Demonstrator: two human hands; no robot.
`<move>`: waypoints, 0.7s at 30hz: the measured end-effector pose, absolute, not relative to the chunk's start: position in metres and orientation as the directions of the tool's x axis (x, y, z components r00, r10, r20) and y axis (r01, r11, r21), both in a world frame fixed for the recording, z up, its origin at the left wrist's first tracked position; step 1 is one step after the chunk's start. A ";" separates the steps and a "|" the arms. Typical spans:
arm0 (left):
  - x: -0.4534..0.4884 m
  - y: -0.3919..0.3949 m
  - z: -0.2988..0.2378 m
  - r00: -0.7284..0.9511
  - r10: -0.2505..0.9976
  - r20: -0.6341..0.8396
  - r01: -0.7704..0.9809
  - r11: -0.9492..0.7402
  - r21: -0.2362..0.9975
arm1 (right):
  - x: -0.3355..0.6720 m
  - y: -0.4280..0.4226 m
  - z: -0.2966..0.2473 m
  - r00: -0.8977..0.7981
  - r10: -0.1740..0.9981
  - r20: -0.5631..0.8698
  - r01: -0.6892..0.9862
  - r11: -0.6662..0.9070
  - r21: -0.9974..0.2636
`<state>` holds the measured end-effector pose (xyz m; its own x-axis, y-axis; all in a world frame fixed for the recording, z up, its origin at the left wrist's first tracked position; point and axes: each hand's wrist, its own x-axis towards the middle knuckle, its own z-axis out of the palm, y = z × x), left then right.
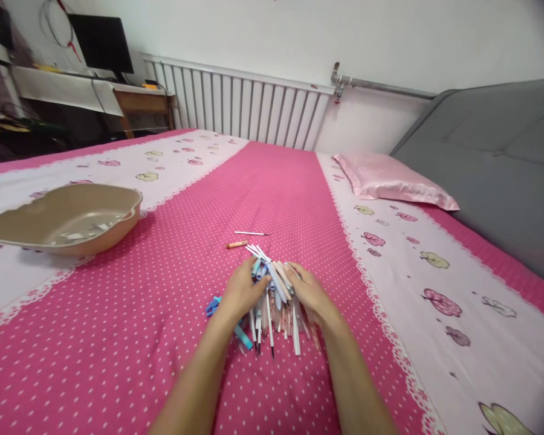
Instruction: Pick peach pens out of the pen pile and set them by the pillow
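A bundle of pens [275,283], mostly white, pale blue and pinkish, lies between my hands on the pink dotted bedspread. My left hand [247,287] closes on its left side, thumb over the top. From the right, my right hand [307,291] grips the same bundle, its thumb on the upper pens. Thin white sticks with dark tips [271,329] poke out below, towards me. Beside my left wrist lie a blue object [213,306] of unclear kind and a teal piece [243,337]. Just beyond the bundle are a brown-orange stick [236,244] and a thin white pen [251,233].
A beige basin [113,237] with small white pieces inside stands at the left on the bed. A pink pillow [392,175] rests against the grey headboard [494,157]. Behind are a white radiator [240,99] and a desk with a monitor [102,45].
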<state>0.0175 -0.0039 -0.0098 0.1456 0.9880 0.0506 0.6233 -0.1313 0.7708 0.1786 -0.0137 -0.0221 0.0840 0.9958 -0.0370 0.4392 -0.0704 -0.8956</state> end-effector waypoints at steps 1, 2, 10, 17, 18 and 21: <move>0.016 -0.004 -0.008 0.170 0.984 0.051 0.615 -0.146 0.775 | 0.179 -0.014 -0.019 0.080 0.996 -0.035 0.404 -0.065 -0.913; 0.015 -0.004 -0.006 0.200 0.979 0.046 0.598 -0.160 0.785 | 0.180 -0.016 -0.014 0.072 0.997 -0.032 0.362 -0.056 -0.930; 0.001 -0.009 0.018 0.372 0.928 0.020 0.424 -0.189 0.886 | 0.184 -0.028 0.014 -0.030 0.999 -0.020 0.161 -0.015 -0.987; -0.024 0.020 -0.005 0.002 0.976 0.218 0.827 -0.125 0.548 | 0.190 -0.015 -0.015 0.152 0.988 -0.026 0.481 -0.097 -0.871; -0.026 0.026 -0.011 0.002 0.976 0.219 0.866 -0.111 0.487 | 0.190 -0.014 -0.018 0.159 0.987 -0.038 0.516 -0.115 -0.849; -0.024 0.045 -0.018 0.036 0.976 0.217 0.898 -0.127 0.422 | 0.191 -0.013 -0.021 0.139 0.990 -0.040 0.524 -0.108 -0.845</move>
